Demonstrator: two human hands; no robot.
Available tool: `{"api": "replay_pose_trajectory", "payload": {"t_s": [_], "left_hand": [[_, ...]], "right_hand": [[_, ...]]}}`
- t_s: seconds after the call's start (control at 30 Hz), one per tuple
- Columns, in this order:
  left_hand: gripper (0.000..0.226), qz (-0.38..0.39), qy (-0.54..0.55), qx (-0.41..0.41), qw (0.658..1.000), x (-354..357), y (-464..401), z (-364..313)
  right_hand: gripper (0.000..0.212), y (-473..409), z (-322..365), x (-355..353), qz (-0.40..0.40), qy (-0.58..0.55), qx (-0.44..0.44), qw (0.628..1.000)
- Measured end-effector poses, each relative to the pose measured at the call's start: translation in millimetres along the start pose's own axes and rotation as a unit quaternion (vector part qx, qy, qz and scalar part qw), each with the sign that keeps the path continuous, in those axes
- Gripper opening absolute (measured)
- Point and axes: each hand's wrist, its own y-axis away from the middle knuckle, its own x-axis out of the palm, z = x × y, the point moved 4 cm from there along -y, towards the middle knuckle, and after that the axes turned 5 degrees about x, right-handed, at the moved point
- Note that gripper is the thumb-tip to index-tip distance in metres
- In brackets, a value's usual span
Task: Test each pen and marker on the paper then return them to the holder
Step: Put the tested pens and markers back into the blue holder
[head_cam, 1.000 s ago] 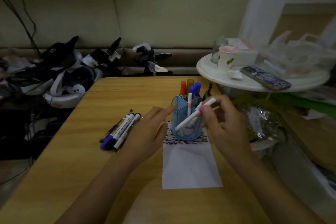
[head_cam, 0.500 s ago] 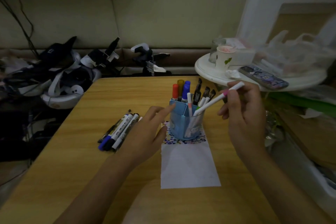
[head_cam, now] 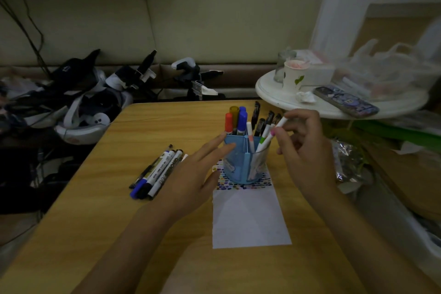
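Pen [head_cam: 272, 133] pinched in right-hand fingers [head_cam: 290, 124] over holder [head_cam: 245, 162]

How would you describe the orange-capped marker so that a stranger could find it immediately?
Start at the wooden table, then find the blue holder standing on the paper. In its back-left compartment, beside yellow and blue caps, stands the orange-capped marker, the only orange one.

Dim, underexposed indoor view with wide-angle distortion.

Little light reaches the scene; the left clutter [head_cam: 59, 102] is lost in shadow, the paper [head_cam: 250, 219] is rendered brightest, straight lines are bowed toward the edges, and the plastic bags [head_cam: 391, 64] at the right are smeared soft.
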Motion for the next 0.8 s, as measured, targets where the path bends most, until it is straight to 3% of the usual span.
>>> {"api": "replay_pose_trajectory", "payload": {"t_s": [0.27,0.47,0.8], "left_hand": [[0.068,0.007,0.001,0.012,1.0,-1.2,1.1,0.8],[0.077,0.009,-0.006,-0.004,1.0,-5.5,4.4,8.0],[0.044,-0.008,-0.13,-0.082,0.988,-32.0,34.9,67.7]], "right_hand": [[0.01,5.1,-2.3,11.9,0.036,0.119,-0.047,0.991],[0.019,7.6,2.5,9.7,0.033,0.099,-0.051,0.993],[0.021,19.5,9.2,17.3,0.043,0.101,-0.109,0.988]]}}
